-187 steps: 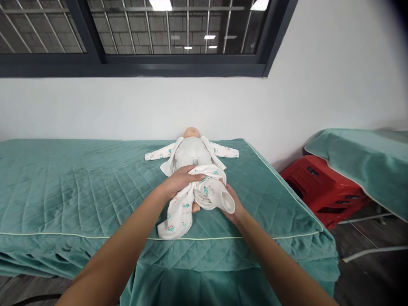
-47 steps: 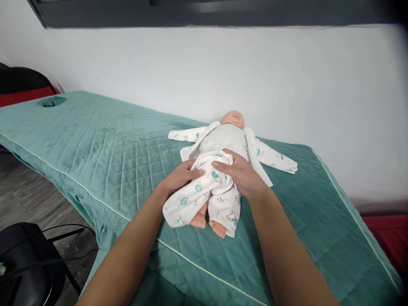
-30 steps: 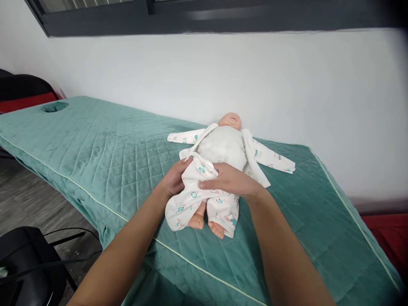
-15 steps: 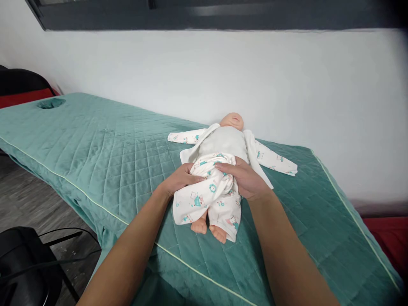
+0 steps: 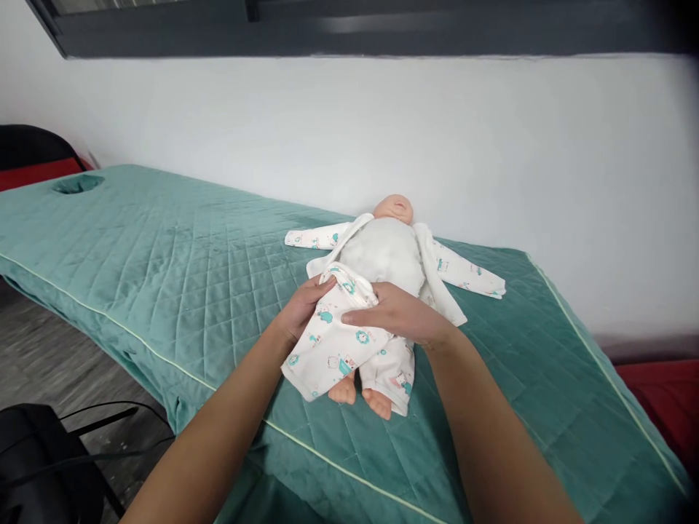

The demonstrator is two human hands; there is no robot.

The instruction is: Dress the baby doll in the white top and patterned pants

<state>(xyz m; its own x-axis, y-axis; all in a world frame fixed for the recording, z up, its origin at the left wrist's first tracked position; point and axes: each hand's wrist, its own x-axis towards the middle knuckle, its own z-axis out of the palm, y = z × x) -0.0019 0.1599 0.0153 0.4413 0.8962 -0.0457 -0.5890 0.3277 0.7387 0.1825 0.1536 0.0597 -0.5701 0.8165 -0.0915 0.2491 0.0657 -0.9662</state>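
Your left hand [image 5: 306,302] had the printed baby pants [image 5: 333,338] gripped near the waistband, and your right hand [image 5: 404,314] was gripping them too, thumb on top. The doll's feet [image 5: 343,390] poked out on your side of the fingers, with the loose pant leg [image 5: 309,371] slanting that way, closer to the left hand. The doll's long axis ran away from you, torso [image 5: 379,253] just past the fingers and nearer your right, head [image 5: 394,207] farthest. Couldn't read any brand or label, just tiny cartoon prints.
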